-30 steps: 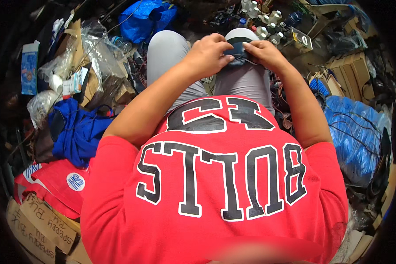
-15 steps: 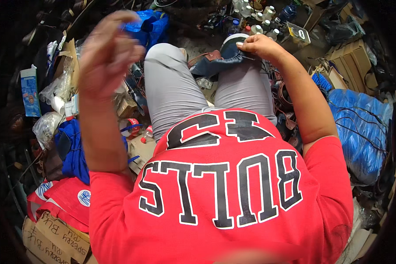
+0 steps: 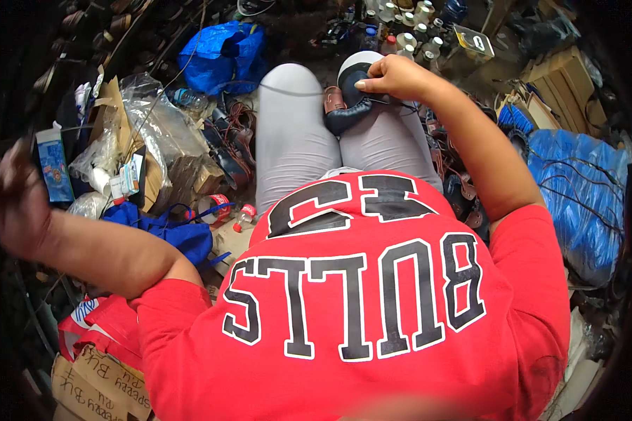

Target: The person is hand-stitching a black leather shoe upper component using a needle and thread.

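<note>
A dark navy shoe [image 3: 353, 112] with a brown part [image 3: 335, 99] rests on my right knee. My right hand [image 3: 393, 77] is closed on its upper edge, thumb on top. My left hand [image 3: 17, 203] is held far out to the left, with the arm stretched sideways. Its fingers are dark and smeared by motion, so their grip cannot be made out. A thin dark thread [image 3: 291, 92] runs leftward from the shoe across my left knee; where it ends is unclear.
Small bottles [image 3: 407, 42] crowd the floor beyond my right knee. A blue bag [image 3: 225, 57] lies past my left knee. Several shoes [image 3: 228, 151] and clear plastic sheeting [image 3: 165, 123] are at left. A blue plastic-wrapped bundle [image 3: 576, 203] and cardboard boxes [image 3: 565, 91] stand at right.
My left hand has swung from above my left knee out to the far left and lower. My right hand has shifted slightly left, still on the shoe, and my left knee has moved rightward.
</note>
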Demonstrator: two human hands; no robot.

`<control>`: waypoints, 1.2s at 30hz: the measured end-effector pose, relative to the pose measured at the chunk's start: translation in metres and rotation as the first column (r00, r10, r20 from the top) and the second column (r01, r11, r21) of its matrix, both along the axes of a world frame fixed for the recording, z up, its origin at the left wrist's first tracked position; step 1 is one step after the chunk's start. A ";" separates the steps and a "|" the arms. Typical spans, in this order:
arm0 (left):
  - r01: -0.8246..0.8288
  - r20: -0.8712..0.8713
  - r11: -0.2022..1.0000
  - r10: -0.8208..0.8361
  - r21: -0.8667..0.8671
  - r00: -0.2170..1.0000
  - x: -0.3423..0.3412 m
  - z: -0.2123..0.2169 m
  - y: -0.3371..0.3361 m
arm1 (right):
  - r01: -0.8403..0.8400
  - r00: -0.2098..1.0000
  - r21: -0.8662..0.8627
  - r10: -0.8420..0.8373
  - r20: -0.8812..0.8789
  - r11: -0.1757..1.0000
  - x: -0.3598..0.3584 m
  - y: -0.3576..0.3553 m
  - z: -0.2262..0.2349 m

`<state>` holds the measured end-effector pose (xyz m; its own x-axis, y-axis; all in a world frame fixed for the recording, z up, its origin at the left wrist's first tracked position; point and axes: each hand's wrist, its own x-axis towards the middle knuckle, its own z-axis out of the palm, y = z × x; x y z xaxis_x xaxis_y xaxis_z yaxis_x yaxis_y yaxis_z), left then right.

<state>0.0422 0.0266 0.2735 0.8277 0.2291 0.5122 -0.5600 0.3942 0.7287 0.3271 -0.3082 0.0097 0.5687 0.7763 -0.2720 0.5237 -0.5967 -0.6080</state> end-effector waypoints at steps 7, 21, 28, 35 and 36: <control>0.299 -0.577 0.827 0.038 0.477 0.816 0.096 -0.133 -0.117 | -0.063 0.950 0.787 0.278 -0.142 0.614 -0.058 0.048 0.062; 0.304 -0.511 0.952 -0.284 -0.047 0.811 0.084 -0.185 -0.078 | 0.380 0.754 0.550 0.096 -0.650 0.744 -0.028 0.010 0.045; 0.417 -0.033 0.909 -0.417 0.019 0.908 0.037 -0.103 -0.012 | 0.366 0.695 0.554 0.176 -0.697 0.747 -0.027 0.020 0.042; -0.229 0.099 0.945 0.211 0.233 0.972 -0.018 -0.048 0.073 | 0.093 0.932 0.634 0.156 -0.326 0.768 -0.029 0.032 0.054; -0.871 0.297 0.391 0.829 0.296 0.473 -0.002 -0.057 0.060 | -0.042 0.995 0.621 0.086 -0.042 0.783 -0.013 0.027 0.044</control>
